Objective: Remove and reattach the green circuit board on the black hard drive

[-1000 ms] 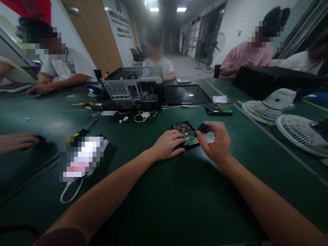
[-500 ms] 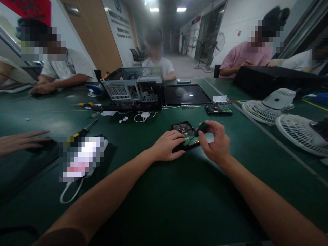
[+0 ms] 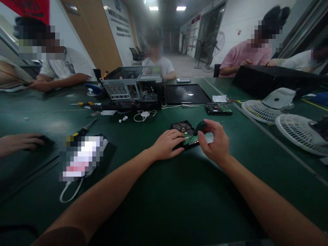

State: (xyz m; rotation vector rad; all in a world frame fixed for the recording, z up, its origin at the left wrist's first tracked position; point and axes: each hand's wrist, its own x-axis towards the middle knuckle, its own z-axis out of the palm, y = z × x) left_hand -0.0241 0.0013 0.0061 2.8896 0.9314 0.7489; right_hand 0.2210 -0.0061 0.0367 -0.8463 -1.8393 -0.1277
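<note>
A hard drive [image 3: 182, 126] with a green circuit board [image 3: 192, 139] lies on the dark green table in front of me. My left hand [image 3: 169, 144] rests over its near left side, fingers wrapped on the drive. A small screwdriver with a dark green handle [image 3: 200, 127] is pinched between the thumb and fingers of my right hand [image 3: 216, 140]. Its thin shaft slants down to the left, and the tip is at the circuit board; whether it sits on a screw is too small to tell.
An open computer case [image 3: 132, 89] stands beyond, beside a black panel [image 3: 187, 94]. A second drive [image 3: 218, 109] lies behind my right hand. White fan parts [image 3: 266, 106] are right; a phone [image 3: 83, 157] and yellow-black screwdriver [image 3: 81, 133] left. A co-worker's hand [image 3: 23, 141] holds a mouse.
My right hand has shifted slightly and the screwdriver handle is turned a little more upright. My left hand stays on the drive. At the left, a co-worker's fingers have curled onto the mouse.
</note>
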